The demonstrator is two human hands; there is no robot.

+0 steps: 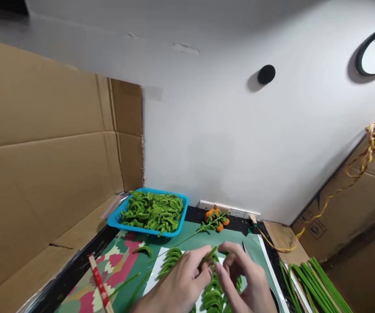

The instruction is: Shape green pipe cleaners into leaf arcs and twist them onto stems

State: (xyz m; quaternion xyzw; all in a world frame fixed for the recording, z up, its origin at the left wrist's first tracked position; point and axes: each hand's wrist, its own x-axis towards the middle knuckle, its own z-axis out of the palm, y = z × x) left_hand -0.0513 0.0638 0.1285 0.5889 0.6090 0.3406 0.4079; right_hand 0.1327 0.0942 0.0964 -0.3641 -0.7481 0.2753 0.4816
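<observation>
My left hand (pixel 187 278) has its thumb and forefinger pinched on a curved green pipe-cleaner leaf (pixel 210 254), whose tip sticks out past the fingers. Close beside it on the right, my right hand (pixel 247 278) is bent with a gap between thumb and forefinger; nothing shows between them, though its inner fingers are partly hidden. Below both hands is a white sheet (pixel 154 271) with rows of similar leaves. One row of leaves (pixel 170 259) lies left of my left hand, and another row (pixel 212 298) runs between the hands.
A blue basket (pixel 184 217) heaped with green pieces stands at the back left. Orange flowers on a stem (pixel 218 219) lie behind the sheet. A red-wrapped stick (pixel 100 284) is at left, green stems (pixel 316 282) at right. Cardboard (pixel 60 174) and a wall socket strip (pixel 233 211) border the table.
</observation>
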